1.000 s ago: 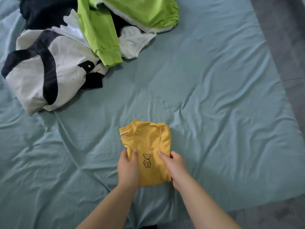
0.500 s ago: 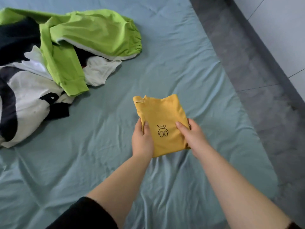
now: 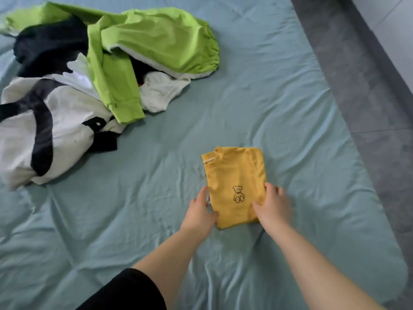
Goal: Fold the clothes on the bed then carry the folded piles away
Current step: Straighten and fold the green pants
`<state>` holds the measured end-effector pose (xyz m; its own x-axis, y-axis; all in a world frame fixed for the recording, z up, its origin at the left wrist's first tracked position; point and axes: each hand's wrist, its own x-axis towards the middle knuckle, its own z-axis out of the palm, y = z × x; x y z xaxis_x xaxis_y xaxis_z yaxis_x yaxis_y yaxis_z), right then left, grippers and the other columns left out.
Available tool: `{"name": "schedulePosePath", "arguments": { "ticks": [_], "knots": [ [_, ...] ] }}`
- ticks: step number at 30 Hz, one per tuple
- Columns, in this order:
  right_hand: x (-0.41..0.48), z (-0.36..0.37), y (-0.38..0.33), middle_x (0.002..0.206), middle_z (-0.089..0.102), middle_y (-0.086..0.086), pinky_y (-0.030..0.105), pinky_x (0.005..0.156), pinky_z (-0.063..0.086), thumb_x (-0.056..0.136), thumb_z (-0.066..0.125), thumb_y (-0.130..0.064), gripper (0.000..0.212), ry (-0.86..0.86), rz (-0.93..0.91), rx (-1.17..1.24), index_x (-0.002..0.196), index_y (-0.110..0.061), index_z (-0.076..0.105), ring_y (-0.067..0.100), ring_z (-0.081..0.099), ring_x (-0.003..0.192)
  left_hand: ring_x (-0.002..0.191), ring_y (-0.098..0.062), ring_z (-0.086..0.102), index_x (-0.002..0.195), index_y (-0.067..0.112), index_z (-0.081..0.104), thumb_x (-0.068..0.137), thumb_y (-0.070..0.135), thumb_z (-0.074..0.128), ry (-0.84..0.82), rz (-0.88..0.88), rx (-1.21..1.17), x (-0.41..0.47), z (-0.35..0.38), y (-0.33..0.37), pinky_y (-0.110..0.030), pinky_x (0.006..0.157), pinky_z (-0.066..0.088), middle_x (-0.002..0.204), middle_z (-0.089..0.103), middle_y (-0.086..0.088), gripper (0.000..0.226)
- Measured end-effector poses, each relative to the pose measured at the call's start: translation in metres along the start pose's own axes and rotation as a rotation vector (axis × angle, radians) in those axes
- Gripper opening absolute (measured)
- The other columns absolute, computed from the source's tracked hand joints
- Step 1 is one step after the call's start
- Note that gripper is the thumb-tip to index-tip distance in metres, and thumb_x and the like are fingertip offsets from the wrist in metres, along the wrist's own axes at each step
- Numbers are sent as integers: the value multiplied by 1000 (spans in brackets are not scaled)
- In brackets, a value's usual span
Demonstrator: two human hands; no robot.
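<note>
A folded yellow shirt (image 3: 234,175) with a small bear drawing lies flat on the teal bed sheet (image 3: 257,104), right of centre. My left hand (image 3: 200,211) lies against its lower left edge, fingers apart, thumb touching the corner. My right hand (image 3: 271,205), blurred by motion, rests on its lower right corner with the fingers spread. Neither hand grips the cloth. A heap of unfolded clothes sits at the upper left: a lime green garment (image 3: 156,43), a white and black one (image 3: 44,128), a dark one (image 3: 49,43).
The bed's right edge runs diagonally from top to lower right, with a dark grey floor strip (image 3: 362,86) and pale floor tiles (image 3: 397,25) beyond it. Wrinkled sheet lies between the heap and the yellow shirt.
The yellow shirt, held up in both hands half a second ago, now lies on the sheet further right. Both hands have loosened and sit at its lower corners.
</note>
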<state>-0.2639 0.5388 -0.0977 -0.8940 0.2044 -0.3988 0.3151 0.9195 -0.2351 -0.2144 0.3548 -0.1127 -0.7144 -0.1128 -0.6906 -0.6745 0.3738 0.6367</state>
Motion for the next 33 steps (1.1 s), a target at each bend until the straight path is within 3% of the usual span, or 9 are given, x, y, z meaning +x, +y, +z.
{"name": "schedulePosePath", "arguments": {
  "ticks": [6, 10, 13, 16, 20, 24, 26, 29, 33],
  "knots": [
    [-14, 19, -93, 144, 39, 8, 40, 106, 32, 85, 62, -31, 59, 33, -269, -106, 139, -19, 42, 30, 37, 132, 130, -28, 39, 144, 31, 31, 81, 34, 64, 314, -118, 351, -11, -116, -61, -36, 104, 37, 140, 38, -6, 71],
    [-12, 44, -174, 138, 47, 6, 33, 106, 31, 88, 60, -29, 53, -78, -484, -69, 137, -17, 47, 26, 42, 129, 146, -28, -3, 149, 41, -3, 69, 65, 67, 367, -371, 364, 2, -189, -92, -62, 110, 15, 159, -7, 0, 109],
    [-9, 65, -237, 140, 45, 8, 30, 107, 32, 88, 64, -28, 57, -235, -501, 99, 139, -14, 43, 25, 43, 130, 138, -33, -35, 134, 46, -38, 46, 84, 66, 222, -417, 301, 14, -205, -107, -74, 103, 3, 147, -45, 0, 142],
    [2, 76, -299, 153, 31, 9, 35, 114, 29, 82, 71, -40, 88, -414, -318, 478, 150, -14, 22, 23, 35, 139, 131, -35, -45, 120, 45, -53, 28, 90, 63, 157, -403, 314, 22, -202, -117, -77, 98, 0, 134, -59, 0, 154],
    [26, 78, -371, 158, 21, 3, 39, 113, 34, 76, 74, -52, 109, -262, -269, 710, 154, -25, 3, 21, 30, 142, 126, -36, -49, 114, 45, -57, 23, 90, 62, 137, -403, 293, 34, -203, -124, -78, 95, -6, 111, -71, 4, 156],
    [42, 84, -402, 127, 57, 10, 27, 89, 37, 92, 58, -24, 53, -87, -471, 460, 143, -22, 42, 25, 52, 115, 105, -28, -64, 115, 46, -55, 18, 90, 59, 153, -404, 278, 40, -199, -131, -77, 93, -12, 118, -69, 4, 156],
    [42, 87, -401, 87, 57, 9, 30, 66, 34, 88, 48, -9, 14, -29, -542, 355, 88, -18, 59, 29, 49, 80, 98, -24, -68, 117, 47, -54, 15, 90, 57, 156, -398, 269, 42, -197, -133, -77, 91, -15, 119, -69, 4, 156],
    [29, 94, -377, 73, 47, 7, 33, 59, 25, 88, 47, -11, 27, -64, -528, 292, 64, -16, 35, 30, 38, 70, 98, -24, -69, 118, 46, -53, 15, 90, 57, 167, -397, 268, 41, -196, -134, -77, 90, -16, 120, -68, 4, 157],
    [-16, 118, -309, 88, 64, 18, 34, 60, 28, 89, 51, -19, 15, -212, -477, 115, 74, -16, 50, 39, 54, 81, 106, -26, -64, 118, 46, -54, 31, 90, 61, 175, -383, 280, 35, -197, -130, -77, 94, -11, 119, -68, 4, 150]
  ]
}}
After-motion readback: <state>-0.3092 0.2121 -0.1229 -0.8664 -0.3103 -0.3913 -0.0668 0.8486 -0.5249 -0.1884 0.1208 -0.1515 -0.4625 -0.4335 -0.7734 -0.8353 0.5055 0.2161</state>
